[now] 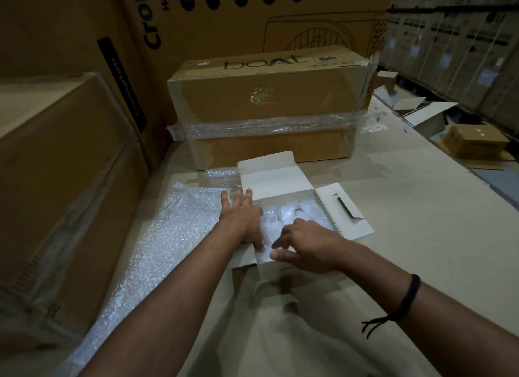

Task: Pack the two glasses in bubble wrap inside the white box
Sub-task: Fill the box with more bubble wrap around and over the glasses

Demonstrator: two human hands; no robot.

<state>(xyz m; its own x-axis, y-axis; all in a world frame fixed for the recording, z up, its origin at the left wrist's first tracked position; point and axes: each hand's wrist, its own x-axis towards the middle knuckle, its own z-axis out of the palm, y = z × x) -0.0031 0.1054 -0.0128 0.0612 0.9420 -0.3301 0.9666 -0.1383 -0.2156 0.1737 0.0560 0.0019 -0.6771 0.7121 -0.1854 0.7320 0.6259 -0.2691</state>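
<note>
Nearly packed: wrapped glasses [295, 212] sit in the white box [276, 180]

The bubble-wrapped bundle fills the open box. The left hand [241, 216] lies flat, fingers straight, along the box's left wall. The right hand [306, 247], fingers spread and loosely bent, grips nothing at the near end. Likely next: folding the flaps [345, 211] shut.

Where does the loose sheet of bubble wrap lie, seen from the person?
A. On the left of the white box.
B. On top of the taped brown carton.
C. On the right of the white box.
A: the bubble wrap sheet lies flat left of the white box, beside the left hand.
</note>
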